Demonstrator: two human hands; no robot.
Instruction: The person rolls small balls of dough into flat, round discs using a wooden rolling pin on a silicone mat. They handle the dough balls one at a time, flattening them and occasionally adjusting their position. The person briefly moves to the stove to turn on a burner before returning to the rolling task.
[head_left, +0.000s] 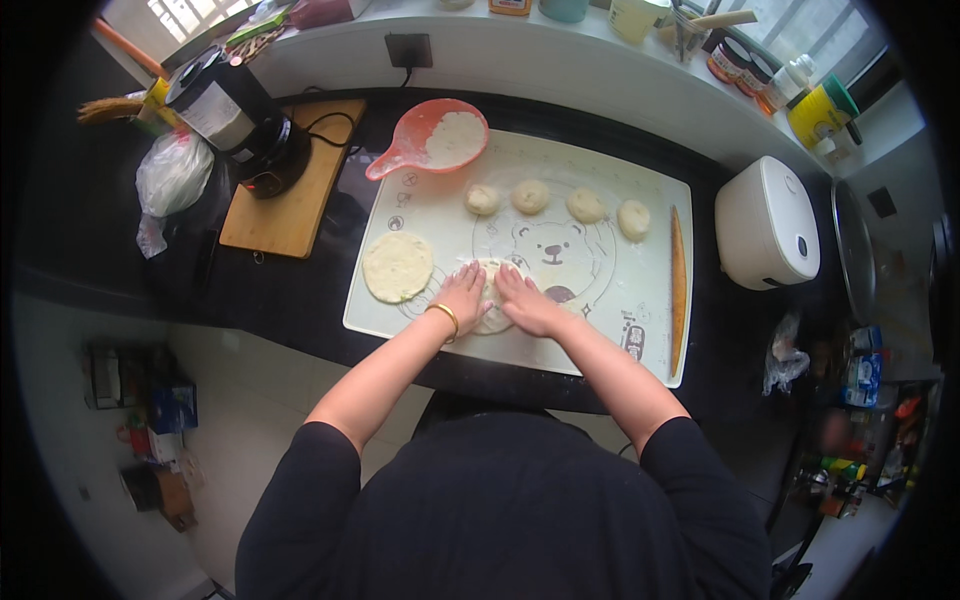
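Note:
My left hand, with a gold bangle at the wrist, lies flat on the left part of a round of dough. From the other side my right hand rests palm down on the same round. Both hands are spread out rather than gripping, and they cover much of the dough. A wider flat dough disc with small green flecks lies left of my hands. Beyond them, several dough lumps sit in a row. All of it is on a pale printed kneading mat.
An orange-pink scoop of flour overlaps the mat's far left corner. Along its right side lies a tapered wooden rolling pin. A black blender-like appliance stands on a wooden board at left. A white appliance stands at right.

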